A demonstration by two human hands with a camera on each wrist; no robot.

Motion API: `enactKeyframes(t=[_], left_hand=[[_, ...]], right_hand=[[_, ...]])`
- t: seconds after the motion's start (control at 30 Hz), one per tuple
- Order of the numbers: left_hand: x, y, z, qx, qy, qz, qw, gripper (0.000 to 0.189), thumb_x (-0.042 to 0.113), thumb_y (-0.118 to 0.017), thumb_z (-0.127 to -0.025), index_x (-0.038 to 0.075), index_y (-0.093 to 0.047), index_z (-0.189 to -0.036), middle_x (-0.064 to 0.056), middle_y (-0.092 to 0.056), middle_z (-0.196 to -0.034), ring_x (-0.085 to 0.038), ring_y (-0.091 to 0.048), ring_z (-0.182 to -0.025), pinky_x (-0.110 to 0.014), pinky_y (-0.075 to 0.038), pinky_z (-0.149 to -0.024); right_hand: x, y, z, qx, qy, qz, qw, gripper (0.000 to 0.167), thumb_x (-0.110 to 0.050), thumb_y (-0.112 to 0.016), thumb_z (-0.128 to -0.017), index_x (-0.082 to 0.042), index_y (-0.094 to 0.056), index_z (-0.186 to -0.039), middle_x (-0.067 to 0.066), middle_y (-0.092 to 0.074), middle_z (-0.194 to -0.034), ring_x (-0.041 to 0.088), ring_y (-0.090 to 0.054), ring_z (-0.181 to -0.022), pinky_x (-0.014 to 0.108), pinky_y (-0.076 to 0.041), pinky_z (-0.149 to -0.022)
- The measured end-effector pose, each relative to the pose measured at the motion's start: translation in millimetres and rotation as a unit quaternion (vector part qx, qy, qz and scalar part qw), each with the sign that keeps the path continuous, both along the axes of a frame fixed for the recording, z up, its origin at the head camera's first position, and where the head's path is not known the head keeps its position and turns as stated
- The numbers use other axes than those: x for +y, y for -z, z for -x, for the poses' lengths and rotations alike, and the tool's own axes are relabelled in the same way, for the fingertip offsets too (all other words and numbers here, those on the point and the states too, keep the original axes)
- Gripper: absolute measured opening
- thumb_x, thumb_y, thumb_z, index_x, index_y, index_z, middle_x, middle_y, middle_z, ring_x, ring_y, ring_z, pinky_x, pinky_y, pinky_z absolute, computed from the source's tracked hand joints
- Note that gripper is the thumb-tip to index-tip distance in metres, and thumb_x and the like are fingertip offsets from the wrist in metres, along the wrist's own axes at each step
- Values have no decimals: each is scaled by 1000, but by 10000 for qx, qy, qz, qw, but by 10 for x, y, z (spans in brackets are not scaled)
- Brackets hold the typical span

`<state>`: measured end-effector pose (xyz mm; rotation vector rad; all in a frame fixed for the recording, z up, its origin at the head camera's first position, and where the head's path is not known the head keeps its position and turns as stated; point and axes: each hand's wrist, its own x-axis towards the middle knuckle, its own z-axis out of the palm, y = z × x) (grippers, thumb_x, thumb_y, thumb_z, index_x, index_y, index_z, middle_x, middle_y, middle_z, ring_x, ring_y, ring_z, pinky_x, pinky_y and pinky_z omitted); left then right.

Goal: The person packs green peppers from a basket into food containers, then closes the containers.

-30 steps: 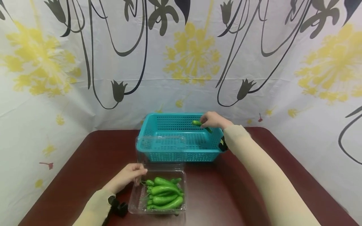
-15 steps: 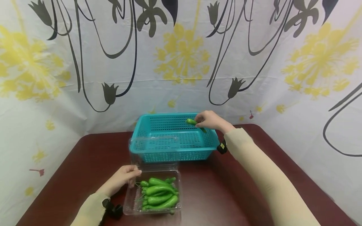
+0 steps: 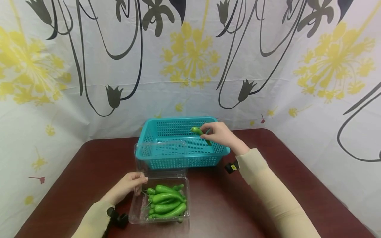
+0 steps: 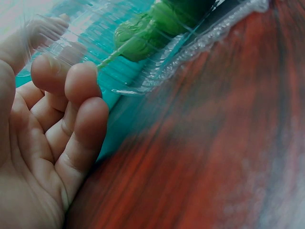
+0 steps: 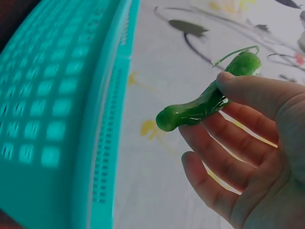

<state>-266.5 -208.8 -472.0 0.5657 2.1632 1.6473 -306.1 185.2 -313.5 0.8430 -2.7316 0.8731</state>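
Observation:
My right hand (image 3: pixel 218 134) pinches a green pepper (image 5: pixel 200 102) between thumb and fingers, above the right part of a turquoise basket (image 3: pixel 178 162). In the right wrist view the pepper's thin stem curls at its upper end. At the near left, my left hand (image 3: pixel 128 185) grips the left edge of a clear plastic clamshell box (image 3: pixel 135 211), thumb over the rim and fingers curled at its side. Several green peppers (image 3: pixel 166 198) lie in the box, their stems toward the left. One stem (image 4: pixel 110 58) runs close to my left fingertips (image 4: pixel 83 81) in the left wrist view.
The clamshell's raised clear lid (image 3: pixel 160 155) overlaps the basket's front in the head view. Both stand on a dark red-brown table (image 3: pixel 220 198). A white cloth (image 3: pixel 193 99) printed with flowers hangs behind and at the sides.
My right hand, with the pepper, has come slightly toward me and leftward over the basket. The left hand stays at the box edge. The head view has shifted a little.

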Motion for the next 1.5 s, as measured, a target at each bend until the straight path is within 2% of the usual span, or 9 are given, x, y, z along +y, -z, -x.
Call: enactKeyframes(t=[0.17,0.37,0.57,0.73,0.93,1.07,1.23,1.5], left_hand=[[-4,0,-13,-22,-10,1,10000,45,29,-58,-98,-13,-49,-87,-2,-51,-60,-14,-50,-54,-35,-49,-57],[-11,3,-20,-29,-38,-10,10000,42,30,-58,-98,-9,-53,-85,-2,-51,-59,-15,-50,-53,-36,-50,-58],[-16,-4,-21,-30,-23,-42,10000,35,28,-58,-98,-4,-54,-84,-3,-51,-60,-14,-49,-53,-35,-50,-58],[-24,-17,-18,-2,-33,-41,10000,39,28,-58,-98,-8,-51,-84,-3,-50,-59,-14,-48,-53,-35,-49,-58],[-25,-8,-8,-5,3,-80,10000,44,26,-58,-99,-15,-48,-87,-3,-49,-59,-14,-48,-53,-35,-49,-58],[-17,-2,-4,0,47,-132,9999,44,25,-58,-99,-16,-46,-88,-2,-49,-59,-14,-48,-53,-35,-49,-58],[-2,-25,2,51,67,-147,9999,43,23,-58,-99,-16,-46,-88,-1,-49,-58,-15,-50,-53,-35,-50,-58],[-2,-26,-15,86,83,-268,9996,41,20,-59,-98,-17,-45,-87,0,-48,-58,-12,-49,-52,-34,-49,-57]], right_hand=[[-94,59,-180,104,-161,204,9996,19,-21,-69,-92,-15,-70,-110,-4,-67,-92,13,-63,-71,35,-48,-63],[-240,134,-352,109,-512,168,9985,18,-21,-69,-92,-17,-70,-108,-7,-66,-90,9,-60,-68,33,-48,-60],[-367,197,-492,258,-771,94,9966,17,-20,-70,-91,-17,-70,-108,-8,-65,-93,5,-58,-69,30,-49,-59],[-531,282,-583,315,-1070,-96,9937,17,-20,-71,-90,-17,-71,-108,-9,-66,-99,3,-59,-72,26,-49,-62],[-786,428,-644,421,-1513,-574,9859,18,-19,-71,-90,-13,-72,-107,-3,-68,-105,3,-60,-81,22,-50,-73],[-934,521,-660,440,-1637,-848,9819,15,-19,-71,-89,-14,-72,-102,-6,-67,-97,3,-58,-83,19,-48,-74],[-1068,586,-677,438,-1679,-1168,9779,8,-19,-73,-86,-16,-73,-93,-12,-63,-86,1,-54,-75,15,-45,-69],[-1198,712,-690,572,-1552,-1757,9704,9,-22,-73,-85,-16,-73,-93,-11,-64,-85,0,-57,-77,16,-46,-70]])
